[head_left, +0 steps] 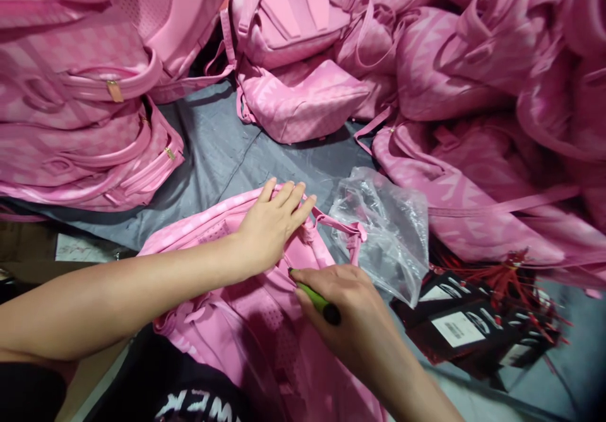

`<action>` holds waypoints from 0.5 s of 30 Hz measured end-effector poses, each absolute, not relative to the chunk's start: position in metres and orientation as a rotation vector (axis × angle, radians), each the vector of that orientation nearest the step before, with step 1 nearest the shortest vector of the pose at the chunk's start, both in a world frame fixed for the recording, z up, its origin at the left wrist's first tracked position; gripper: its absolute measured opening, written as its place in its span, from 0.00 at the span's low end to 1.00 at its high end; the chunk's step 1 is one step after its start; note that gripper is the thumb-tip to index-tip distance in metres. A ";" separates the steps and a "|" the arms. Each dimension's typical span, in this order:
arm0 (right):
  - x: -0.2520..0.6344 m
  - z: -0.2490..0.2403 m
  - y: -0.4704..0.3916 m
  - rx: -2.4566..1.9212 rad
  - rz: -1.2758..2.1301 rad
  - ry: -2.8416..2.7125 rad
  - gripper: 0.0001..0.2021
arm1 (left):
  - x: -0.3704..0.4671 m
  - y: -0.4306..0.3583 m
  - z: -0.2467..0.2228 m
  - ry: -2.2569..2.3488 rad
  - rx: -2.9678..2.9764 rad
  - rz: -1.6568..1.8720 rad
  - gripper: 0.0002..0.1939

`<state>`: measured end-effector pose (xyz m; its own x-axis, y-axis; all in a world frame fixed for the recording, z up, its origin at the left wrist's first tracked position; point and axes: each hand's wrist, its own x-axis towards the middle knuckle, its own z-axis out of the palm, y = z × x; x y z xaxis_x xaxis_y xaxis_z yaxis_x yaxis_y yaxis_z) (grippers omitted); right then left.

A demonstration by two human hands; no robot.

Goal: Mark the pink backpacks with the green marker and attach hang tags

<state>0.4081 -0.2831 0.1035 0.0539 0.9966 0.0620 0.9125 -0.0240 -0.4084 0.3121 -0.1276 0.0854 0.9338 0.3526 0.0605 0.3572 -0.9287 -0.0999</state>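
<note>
A pink backpack [246, 289] lies in front of me with its perforated back padding and straps facing up. My left hand [272, 229] rests flat across its upper part, fingers stretched out and holding nothing. Just below and to the right, my right hand [353, 299] is closed around a small tool with a green handle and a black butt end [316, 302]. The tool's dark tip points at the backpack's surface near my left palm; whether it touches is unclear, and its exact kind does not show. A pink strap with a buckle [355, 232] sticks out at the right.
A crumpled clear plastic bag [383, 232] lies right of the backpack on grey cloth [208, 150]. Black hang tags with red strings [459, 327] are heaped nearer me. Stacked pink backpacks stand at left [89, 150], with more piled at the back [303, 100] and right [454, 201].
</note>
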 end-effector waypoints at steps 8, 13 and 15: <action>0.400 0.100 -0.293 -1.986 0.188 -1.920 0.10 | 0.301 -0.114 0.127 -0.782 -2.949 0.435 0.49; 0.399 0.087 -0.298 -1.965 0.147 -1.835 0.10 | 0.298 -0.112 0.137 -0.895 -2.843 0.585 0.61; 0.400 0.083 -0.297 -1.974 0.167 -1.842 0.09 | 0.299 -0.112 0.131 -0.905 -2.818 0.581 0.65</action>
